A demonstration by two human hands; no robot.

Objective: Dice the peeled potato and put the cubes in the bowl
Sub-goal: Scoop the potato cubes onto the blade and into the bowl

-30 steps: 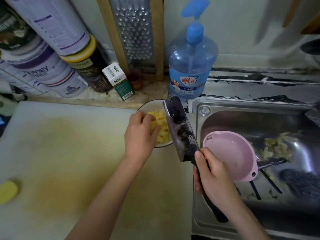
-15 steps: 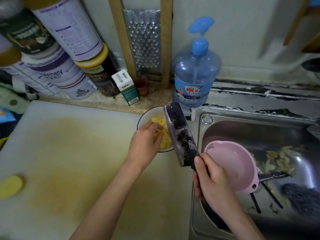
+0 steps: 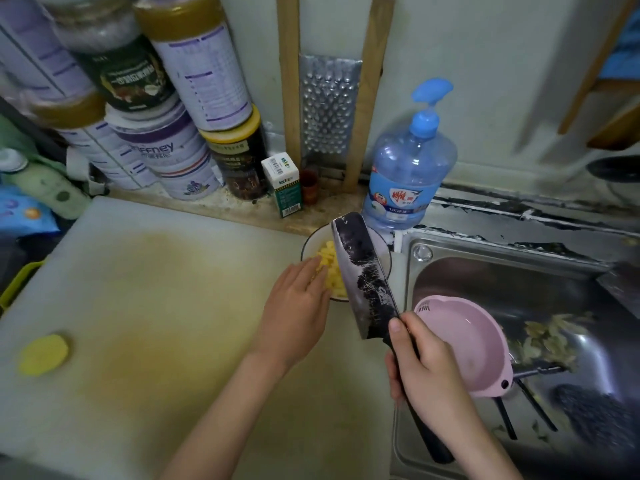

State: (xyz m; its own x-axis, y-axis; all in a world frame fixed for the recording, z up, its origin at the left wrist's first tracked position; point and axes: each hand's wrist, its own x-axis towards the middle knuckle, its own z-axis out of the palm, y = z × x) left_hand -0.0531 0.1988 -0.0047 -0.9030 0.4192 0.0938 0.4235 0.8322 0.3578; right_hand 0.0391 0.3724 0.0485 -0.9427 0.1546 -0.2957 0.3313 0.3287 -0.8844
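We note left hand (image 3: pixel 297 308), fingers straight, touching potato cubes (image 3: pixel 329 266) in bowl (image 3: pixel 309 239); right hand (image 3: pixel 429 363) curled round cleaver (image 3: pixel 363 275) handle, blade tilted over bowl's right side.

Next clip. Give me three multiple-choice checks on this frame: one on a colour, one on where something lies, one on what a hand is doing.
1. The strainer in the sink is:
A. pink
B. green
C. white

2. The leftover potato piece lies:
A. in the sink
B. under the strainer
C. on the cutting board, at its left

3. The right hand:
A. lies flat on the cutting board
B. grips the cleaver by its handle
C. holds the strainer

Answers:
1 A: its whole body is plainly pink.
2 C: the yellow piece sits alone on the board near its left edge.
3 B: its fingers wrap the dark handle, and the blade points toward the bowl.
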